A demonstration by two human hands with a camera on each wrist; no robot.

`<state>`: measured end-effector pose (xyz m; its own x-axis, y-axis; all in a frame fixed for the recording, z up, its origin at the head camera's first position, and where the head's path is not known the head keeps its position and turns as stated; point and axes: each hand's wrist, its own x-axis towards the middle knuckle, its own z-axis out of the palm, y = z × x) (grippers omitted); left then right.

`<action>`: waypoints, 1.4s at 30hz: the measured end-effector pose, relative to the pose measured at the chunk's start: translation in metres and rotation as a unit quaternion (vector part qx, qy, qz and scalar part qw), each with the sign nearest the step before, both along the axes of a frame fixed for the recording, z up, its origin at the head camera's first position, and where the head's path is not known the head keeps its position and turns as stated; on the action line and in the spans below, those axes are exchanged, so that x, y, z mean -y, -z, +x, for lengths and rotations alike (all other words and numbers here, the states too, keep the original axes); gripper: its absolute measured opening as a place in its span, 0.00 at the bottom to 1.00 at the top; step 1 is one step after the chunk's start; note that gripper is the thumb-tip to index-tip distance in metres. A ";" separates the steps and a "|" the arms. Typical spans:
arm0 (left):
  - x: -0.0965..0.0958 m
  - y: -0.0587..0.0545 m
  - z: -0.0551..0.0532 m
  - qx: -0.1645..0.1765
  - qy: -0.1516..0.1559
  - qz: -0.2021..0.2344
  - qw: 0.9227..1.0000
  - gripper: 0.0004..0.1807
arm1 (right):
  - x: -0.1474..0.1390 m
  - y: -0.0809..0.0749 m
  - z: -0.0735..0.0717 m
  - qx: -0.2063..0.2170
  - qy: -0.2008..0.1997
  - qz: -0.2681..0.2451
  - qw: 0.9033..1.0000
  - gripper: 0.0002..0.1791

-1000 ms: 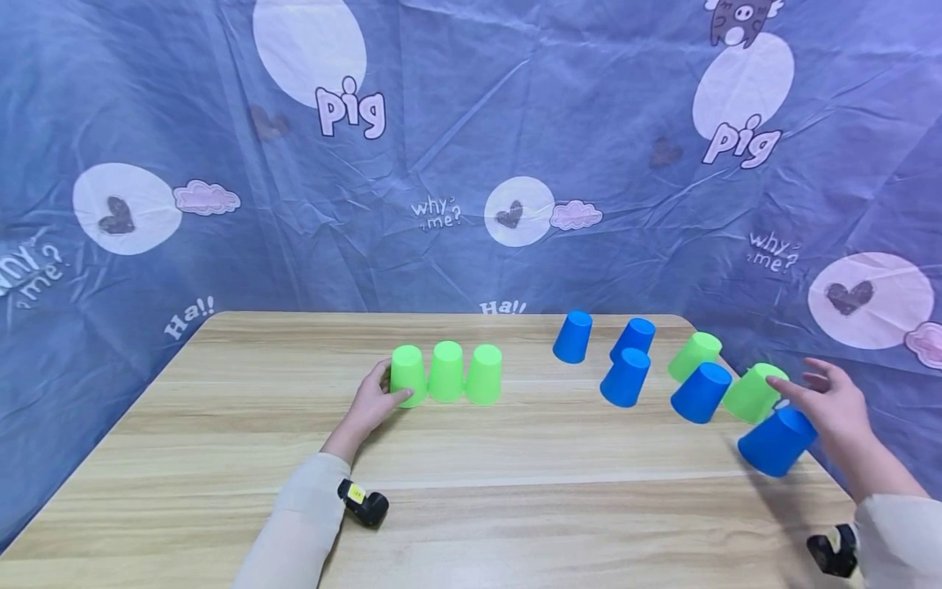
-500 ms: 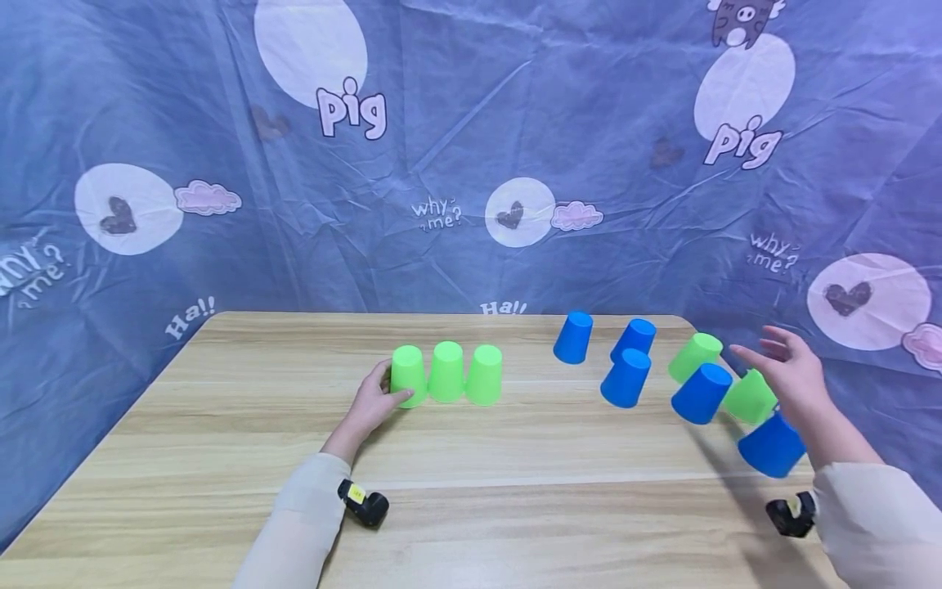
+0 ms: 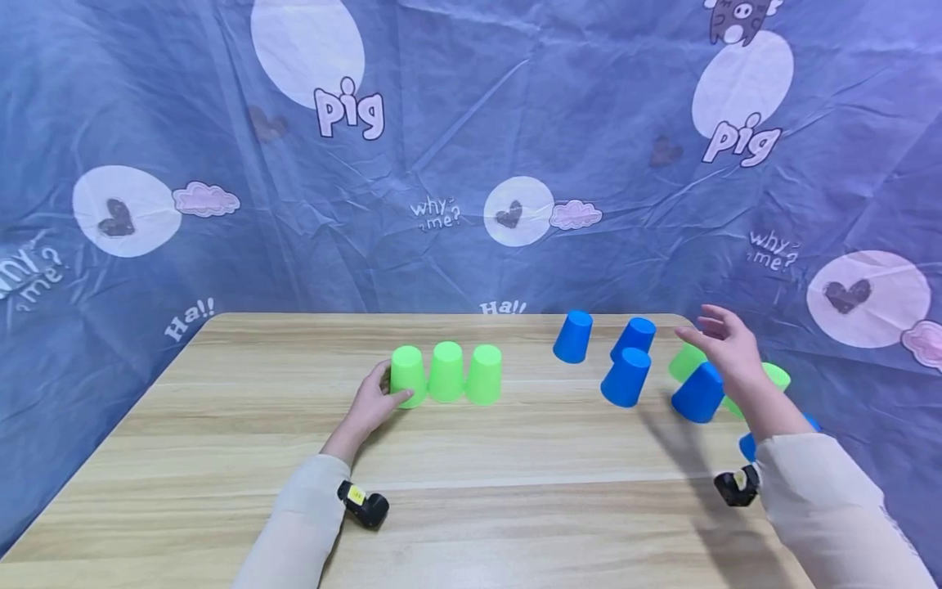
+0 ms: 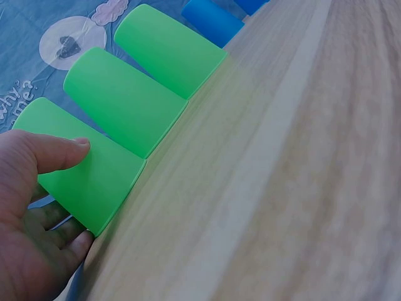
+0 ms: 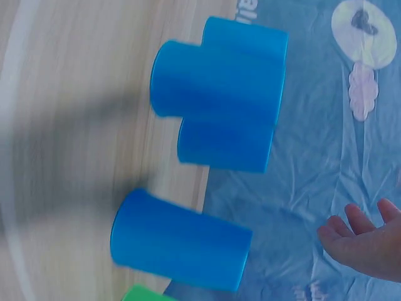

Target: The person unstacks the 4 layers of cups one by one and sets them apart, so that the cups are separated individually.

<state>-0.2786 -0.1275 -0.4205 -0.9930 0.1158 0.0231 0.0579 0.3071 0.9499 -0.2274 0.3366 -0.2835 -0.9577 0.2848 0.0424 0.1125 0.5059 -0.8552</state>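
Three upside-down green cups stand in a touching row left of the table's middle. My left hand (image 3: 371, 402) holds the leftmost green cup (image 3: 407, 375), its thumb on the front and the fingers round the far side, as the left wrist view shows. The middle green cup (image 3: 446, 375) and the third green cup (image 3: 484, 378) stand beside it. In the air over the right-hand cups is my right hand (image 3: 730, 350), fingers spread and holding nothing. Beneath it are a blue cup (image 3: 693, 399) and a green cup (image 3: 683, 363), partly hidden. In the right wrist view, blue cups (image 5: 219, 81) are apart from the fingers.
Blue cups stand upside down at the back right, among them a far one (image 3: 572, 338) and a nearer one (image 3: 625, 378). Behind the right forearm, another green cup (image 3: 777, 377) and a blue cup (image 3: 746, 447) are mostly hidden. A patterned cloth (image 3: 441, 123) hangs behind the wooden table (image 3: 471, 507).
My right hand has moved left and away from me, from above the near right blue cup to above the farther cups. The left hand and the cups have stayed put.
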 end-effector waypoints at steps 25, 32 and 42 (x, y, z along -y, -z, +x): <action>-0.001 0.002 0.000 -0.007 0.000 -0.004 1.000 0.36 | 0.077 0.019 -0.025 -0.034 -0.112 -0.079 0.990 0.39; 0.000 0.002 -0.001 -0.007 -0.001 -0.003 1.000 0.36 | 0.095 0.031 -0.028 -0.017 -0.136 -0.095 0.986 0.39; 0.000 0.000 0.000 -0.003 0.002 -0.002 1.000 0.37 | 0.119 0.050 -0.033 0.008 -0.148 -0.111 0.983 0.37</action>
<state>-0.2786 -0.1273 -0.4208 -0.9923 0.1199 0.0296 0.0658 0.3099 0.9485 -0.2604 0.2172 -0.3337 -1.0000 -0.0059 -0.0047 0.0026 0.3198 -0.9475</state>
